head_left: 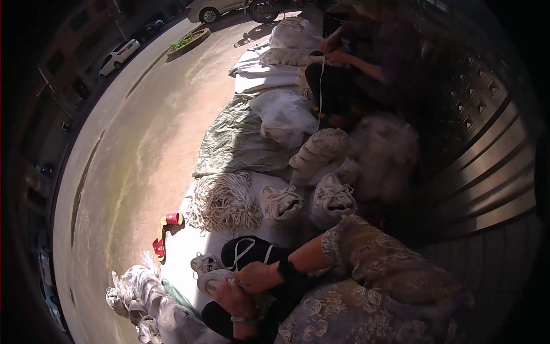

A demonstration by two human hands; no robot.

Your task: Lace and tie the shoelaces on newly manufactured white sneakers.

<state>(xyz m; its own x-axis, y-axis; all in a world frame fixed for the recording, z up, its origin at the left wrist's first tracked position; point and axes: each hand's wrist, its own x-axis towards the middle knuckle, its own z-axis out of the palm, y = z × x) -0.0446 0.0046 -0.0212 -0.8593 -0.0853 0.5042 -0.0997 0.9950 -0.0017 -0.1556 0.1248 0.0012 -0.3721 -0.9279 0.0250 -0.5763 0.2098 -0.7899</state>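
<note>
A white lace-up shoe (209,280) is in my hands, low over my dark-clothed legs. My left hand (230,296), with a silvery bracelet at its wrist, is closed around the shoe. My right hand (258,277), a black band on its wrist, is closed at the shoe's upper, its fingers pinched on a lace. White shoelace (243,252) loops up from there across my dark knee. Just beyond the held shoe sits another white shoe (205,263). The fingertips and lace holes are too small to make out.
A heap of loose white laces (224,200) lies on a pale sheet beside two bundles of nested shoes, one bundle (281,204) nearer it. More shoe bundles (150,292) lie lower left, near red-and-yellow sandals (160,246). Another person (366,63) sits farther up, handling a lace.
</note>
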